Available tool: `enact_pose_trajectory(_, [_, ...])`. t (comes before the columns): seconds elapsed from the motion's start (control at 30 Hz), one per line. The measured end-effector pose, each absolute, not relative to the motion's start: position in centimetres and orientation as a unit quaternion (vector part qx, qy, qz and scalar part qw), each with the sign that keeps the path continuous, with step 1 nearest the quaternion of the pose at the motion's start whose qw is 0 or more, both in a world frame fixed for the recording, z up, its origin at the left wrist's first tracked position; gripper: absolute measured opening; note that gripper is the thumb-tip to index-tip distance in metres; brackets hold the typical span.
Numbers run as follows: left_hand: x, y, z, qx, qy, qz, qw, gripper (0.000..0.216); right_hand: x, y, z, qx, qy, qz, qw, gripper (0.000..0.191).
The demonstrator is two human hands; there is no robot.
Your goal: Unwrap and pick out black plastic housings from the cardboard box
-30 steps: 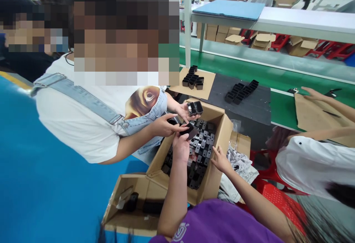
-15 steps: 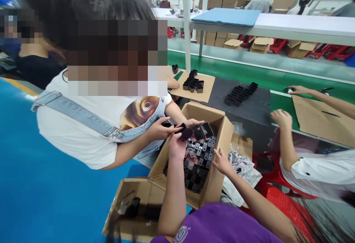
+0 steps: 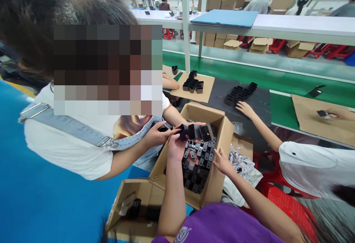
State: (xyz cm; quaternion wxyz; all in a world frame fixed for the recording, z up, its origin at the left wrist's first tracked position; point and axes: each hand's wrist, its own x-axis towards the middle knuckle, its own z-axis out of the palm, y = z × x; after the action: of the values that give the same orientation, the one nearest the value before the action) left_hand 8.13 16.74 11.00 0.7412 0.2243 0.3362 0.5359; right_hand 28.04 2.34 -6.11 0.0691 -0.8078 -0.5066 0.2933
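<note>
My left hand (image 3: 176,148) is raised over an open cardboard carton (image 3: 222,136), its fingers closed round a small black box-shaped housing (image 3: 183,132). A facing co-worker's hand (image 3: 156,134) reaches to the same housing, and their other hand, mostly hidden, supports more black housings (image 3: 206,133) beside it. Fingers apart, my right hand (image 3: 223,163) rests at the carton's right wall and holds nothing. Inside the carton lie many black housings (image 3: 195,176) in rows.
Below left stands another open carton (image 3: 155,228) with dark pieces inside. Black housings stand in groups on a brown sheet (image 3: 208,88) and a black mat (image 3: 263,106). To the right, another worker's hand (image 3: 245,108) reaches toward the mat, near a red stool (image 3: 288,202).
The facing co-worker leans slightly left and lower; the housings in their far hand have shifted a little. The worker at right has reached forward to the black mat. My hands stay nearly still.
</note>
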Motion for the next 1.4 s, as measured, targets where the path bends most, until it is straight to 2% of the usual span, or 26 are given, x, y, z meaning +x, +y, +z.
enact_pose_trajectory(0.33, [9.8,18.5,13.2,0.168,0.277,0.505,0.8,0.043,28.7,2.2,-7.5,-0.813,-0.519,0.258,0.065,0.063])
enact_pose_trajectory(0.7, [10.4,20.7,11.7,0.202,0.251,0.546,0.773,0.03,29.0,2.1,-8.2,-0.807,-0.521,0.27,0.067,0.064])
enact_pose_trajectory(0.9, [10.4,20.3,11.2,0.165,0.242,0.549,0.783,0.037,29.0,2.0,-8.5,-0.795,-0.525,0.295,0.078,0.069])
enact_pose_trajectory(1.07, [10.0,19.5,10.1,0.165,0.208,0.56,0.784,0.031,29.2,1.8,-9.2,-0.786,-0.529,0.307,0.09,0.071])
enact_pose_trajectory(1.27, [10.0,19.9,9.1,0.159,0.251,0.566,0.769,0.028,29.2,1.6,-9.6,-0.78,-0.531,0.321,0.089,0.073])
enact_pose_trajectory(1.4, [10.5,20.4,8.9,0.153,0.28,0.578,0.751,0.033,28.9,1.5,-9.4,-0.781,-0.53,0.32,0.083,0.072])
